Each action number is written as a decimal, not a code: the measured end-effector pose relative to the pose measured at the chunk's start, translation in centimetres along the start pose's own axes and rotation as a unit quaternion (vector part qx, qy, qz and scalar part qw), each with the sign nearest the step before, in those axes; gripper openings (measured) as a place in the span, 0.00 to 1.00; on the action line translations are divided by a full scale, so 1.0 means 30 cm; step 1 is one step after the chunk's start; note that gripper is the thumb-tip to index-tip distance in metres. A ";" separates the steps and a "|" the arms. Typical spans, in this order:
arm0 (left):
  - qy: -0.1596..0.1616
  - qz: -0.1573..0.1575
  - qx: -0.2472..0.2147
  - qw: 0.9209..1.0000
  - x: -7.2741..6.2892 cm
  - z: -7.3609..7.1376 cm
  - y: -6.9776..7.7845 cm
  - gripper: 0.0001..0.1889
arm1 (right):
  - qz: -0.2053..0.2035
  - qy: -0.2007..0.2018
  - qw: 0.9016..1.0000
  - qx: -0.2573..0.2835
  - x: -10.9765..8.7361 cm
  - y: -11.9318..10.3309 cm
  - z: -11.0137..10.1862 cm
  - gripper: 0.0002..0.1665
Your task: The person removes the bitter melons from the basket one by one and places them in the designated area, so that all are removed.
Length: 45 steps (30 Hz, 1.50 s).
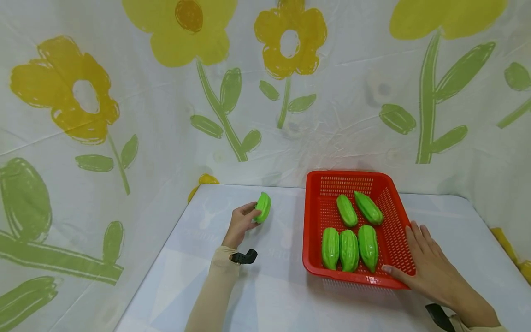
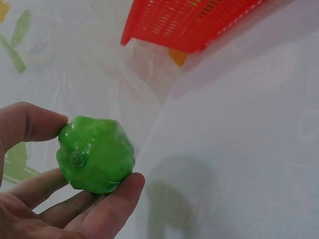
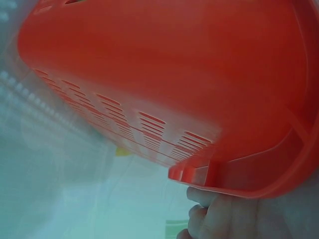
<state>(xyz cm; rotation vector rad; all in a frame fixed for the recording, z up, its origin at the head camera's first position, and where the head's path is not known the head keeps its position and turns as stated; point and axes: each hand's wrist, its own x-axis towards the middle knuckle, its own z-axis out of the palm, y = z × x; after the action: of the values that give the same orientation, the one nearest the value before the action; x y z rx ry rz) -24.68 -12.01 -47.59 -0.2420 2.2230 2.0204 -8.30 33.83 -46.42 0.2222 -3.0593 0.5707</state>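
Observation:
My left hand [image 1: 241, 225] pinches a bright green, ridged bitter melon [image 1: 263, 208] between thumb and fingers, left of the basket. In the left wrist view that bitter melon [image 2: 97, 155] is seen end-on, its stem nub facing the camera, and a shadow lies on the table beside it. The red plastic basket [image 1: 305, 221] holds several more bitter melons [image 1: 349, 250], three side by side at the front and two behind. With fingers straight, my right hand [image 1: 435, 267] rests on the basket's right rim, thumb at the front right corner. The right wrist view shows the basket's slotted side [image 3: 149, 134].
A white table [image 1: 274, 286] lies under everything. White cloth [image 1: 344, 138] printed with yellow flowers and green leaves hangs behind the table and along its sides. A black wrist strap piece [image 1: 244, 257] sits on the left sleeve.

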 end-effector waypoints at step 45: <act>0.004 -0.014 0.083 0.996 0.022 -0.037 -0.048 0.29 | 0.005 0.001 1.000 0.001 0.008 -0.005 -0.005 0.75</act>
<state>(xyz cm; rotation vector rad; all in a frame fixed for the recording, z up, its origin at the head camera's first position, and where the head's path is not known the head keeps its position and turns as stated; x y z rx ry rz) -25.03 -13.28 -49.03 -0.2621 2.3618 1.8110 -8.52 33.71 -46.22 0.2077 -3.0602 0.5740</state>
